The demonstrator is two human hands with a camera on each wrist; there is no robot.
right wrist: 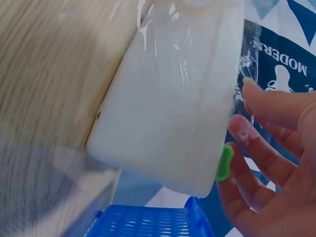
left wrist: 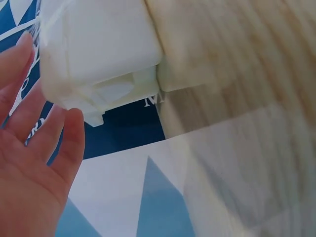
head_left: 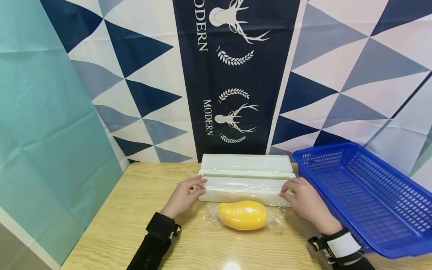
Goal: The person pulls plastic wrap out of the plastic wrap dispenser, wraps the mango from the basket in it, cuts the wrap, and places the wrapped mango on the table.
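A white cling film dispenser box (head_left: 243,197) lies on the table with its long lid (head_left: 246,163) raised at the back. Clear cling film (right wrist: 182,54) stretches over its front. My left hand (head_left: 185,194) is at the box's left end, thumb and fingertips pinching the film's edge. At the right end my right hand (head_left: 302,198) pinches the film between thumb and forefinger, beside a green slider (right wrist: 225,163). In front of the box lies a yellow mango-shaped fruit (head_left: 243,215) wrapped in clear film, its ends bunched on both sides. Neither hand touches it.
A large blue plastic basket (head_left: 337,204) stands on the right, close to my right forearm. Patterned cloth (head_left: 152,75) hangs behind the wooden table (head_left: 135,210), and a teal sheet (head_left: 50,123) covers the left side.
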